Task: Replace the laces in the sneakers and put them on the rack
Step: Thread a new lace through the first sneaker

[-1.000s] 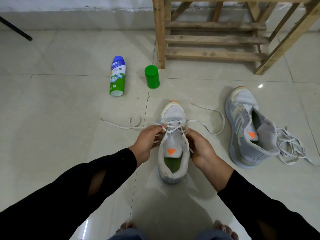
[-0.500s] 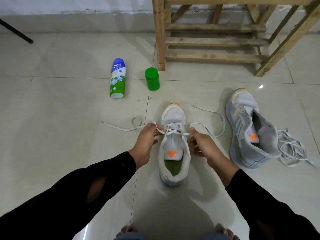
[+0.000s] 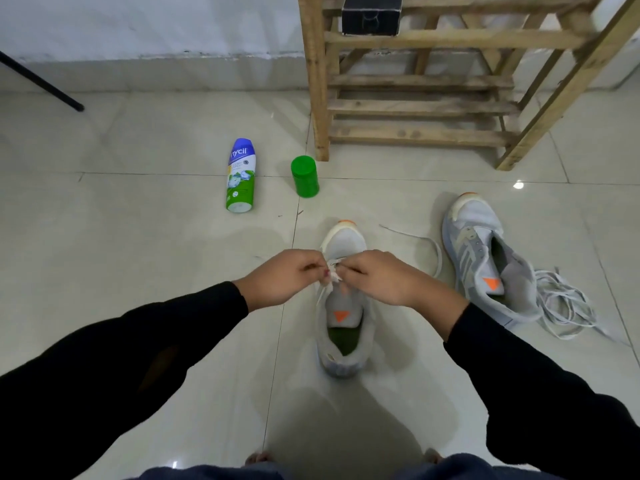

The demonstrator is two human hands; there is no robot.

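Note:
A grey sneaker (image 3: 344, 327) with an orange tongue mark stands on the floor in front of me, toe pointing away. Both hands meet over its lacing. My left hand (image 3: 284, 277) and my right hand (image 3: 384, 277) each pinch the white lace (image 3: 427, 242) at the eyelets; one loose end trails to the right. A second grey sneaker (image 3: 485, 261) lies tilted on the right, without a lace. A bundle of white laces (image 3: 564, 306) lies beside it. The wooden rack (image 3: 415, 109) stands behind.
A blue-green spray can (image 3: 240, 176) lies on the tiles at the left, with a green cap (image 3: 304, 176) upright near the rack's leg. A black box (image 3: 372, 10) sits on the rack. A black rod (image 3: 41, 83) slants at far left.
Both hands moved from the sneaker's sides to meet over its middle, drawing the lace in. The left trailing lace end is no longer on the floor.

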